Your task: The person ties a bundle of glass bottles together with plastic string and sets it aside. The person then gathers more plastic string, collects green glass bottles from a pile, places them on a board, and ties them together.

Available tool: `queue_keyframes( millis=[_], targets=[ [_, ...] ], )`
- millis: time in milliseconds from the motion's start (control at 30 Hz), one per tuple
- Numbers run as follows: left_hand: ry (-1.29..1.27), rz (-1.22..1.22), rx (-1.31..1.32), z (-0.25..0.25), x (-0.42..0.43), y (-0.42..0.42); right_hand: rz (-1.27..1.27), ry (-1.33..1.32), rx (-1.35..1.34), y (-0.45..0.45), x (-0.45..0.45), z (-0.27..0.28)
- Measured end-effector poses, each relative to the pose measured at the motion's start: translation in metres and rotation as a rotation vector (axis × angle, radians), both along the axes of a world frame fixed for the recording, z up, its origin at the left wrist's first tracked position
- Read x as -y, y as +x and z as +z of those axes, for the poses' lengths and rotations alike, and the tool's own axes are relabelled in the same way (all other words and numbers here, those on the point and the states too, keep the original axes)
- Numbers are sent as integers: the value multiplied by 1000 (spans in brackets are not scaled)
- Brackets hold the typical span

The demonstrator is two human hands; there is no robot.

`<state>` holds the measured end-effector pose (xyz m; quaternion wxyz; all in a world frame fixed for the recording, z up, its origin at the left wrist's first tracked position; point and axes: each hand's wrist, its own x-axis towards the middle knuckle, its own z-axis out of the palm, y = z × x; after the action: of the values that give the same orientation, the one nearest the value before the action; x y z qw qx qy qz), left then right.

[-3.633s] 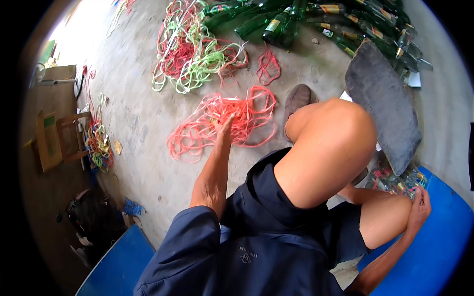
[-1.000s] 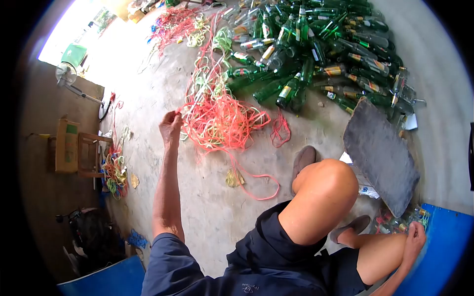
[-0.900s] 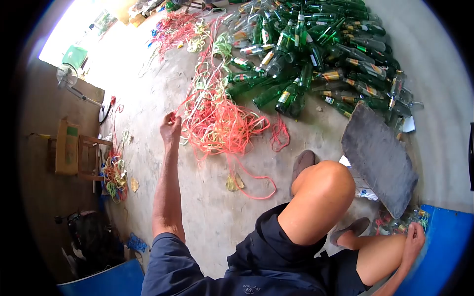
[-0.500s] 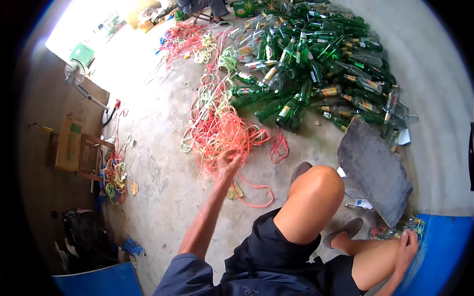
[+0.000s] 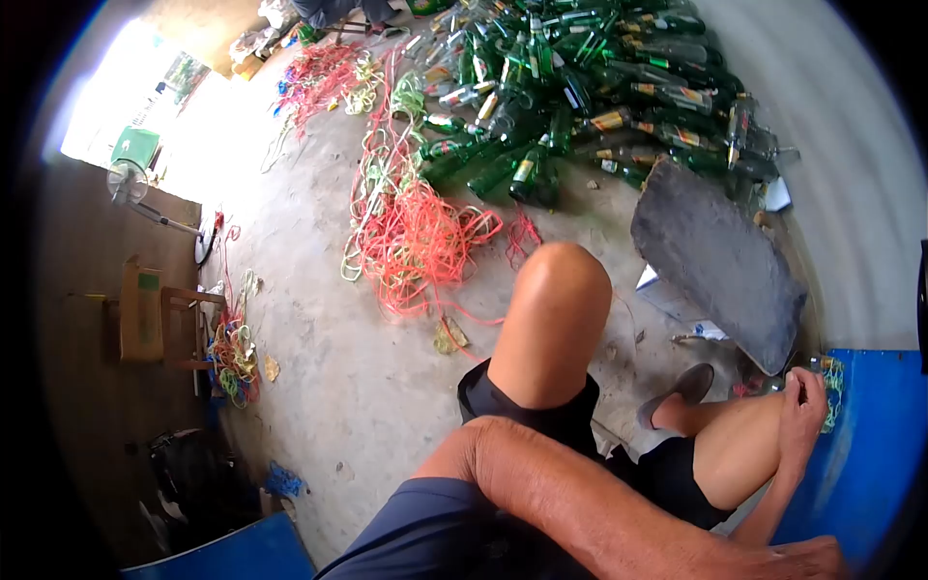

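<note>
My left forearm crosses my body, bringing my left hand [image 5: 810, 558] to the lower right edge; its fingers are cut off and blurred, so what they hold does not show. On my far knee rests my right hand [image 5: 802, 411], its fingers curled closed; their contents are hidden. Just beyond that hand lie a clear glass bottle [image 5: 820, 364] and a pale green stringy bundle [image 5: 832, 394], beside a blue panel. A tangled heap of red and pale green plastic straps [image 5: 420, 246] lies on the floor ahead, one red strand trailing toward my near knee.
Green and clear glass bottles [image 5: 599, 87] are piled at the back right. A dark slab [image 5: 715, 261] leans over white boxes. Blue panels [image 5: 860, 454] stand at the lower right and lower left. A fan [image 5: 128, 182], a wooden chair [image 5: 179, 324] and more straps [image 5: 235, 362] line the left side.
My left hand has swung from the strap heap across my body to the lower right. A red strand shifted toward my knee. The view has tilted; my right hand stays on the knee.
</note>
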<state>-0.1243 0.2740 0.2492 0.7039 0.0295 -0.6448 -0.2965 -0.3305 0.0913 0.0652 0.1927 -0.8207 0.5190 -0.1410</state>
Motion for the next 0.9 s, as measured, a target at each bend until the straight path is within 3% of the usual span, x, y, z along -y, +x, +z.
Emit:
queue_keyframes(
  millis=[100,133,233,300,333,433,500,567,633,733,833,900],
  targets=[
    [74,-47,-229,-30,6,-12,78,-164,72,-3,0,-7],
    [98,-38,-197,-38,8,2,59,-130,71,-4,2,-7],
    [395,-49,330,-33,4,103,74,-169,70,8,-2,-5],
    [422,206,416,-56,22,141,84,-159,59,23,-7,5],
    [337,486,246,-100,31,139,90,-149,58,27,-7,7],
    [795,804,382,-142,41,232,64,-55,90,29,-1,2],
    [1186,903,300,-173,44,286,38,-42,89,34,-1,3],
    [1266,1139,427,-270,40,358,17,-49,97,37,1,4],
    [1452,1050,241,-320,32,386,-21,-24,89,36,2,2],
    [1385,1235,322,-415,20,427,-19,-37,37,33,2,6],
    [1396,1403,571,-433,28,437,-23,-56,21,33,0,9],
    [1402,1380,561,-439,45,447,-85,-46,38,29,0,6]
  ],
)
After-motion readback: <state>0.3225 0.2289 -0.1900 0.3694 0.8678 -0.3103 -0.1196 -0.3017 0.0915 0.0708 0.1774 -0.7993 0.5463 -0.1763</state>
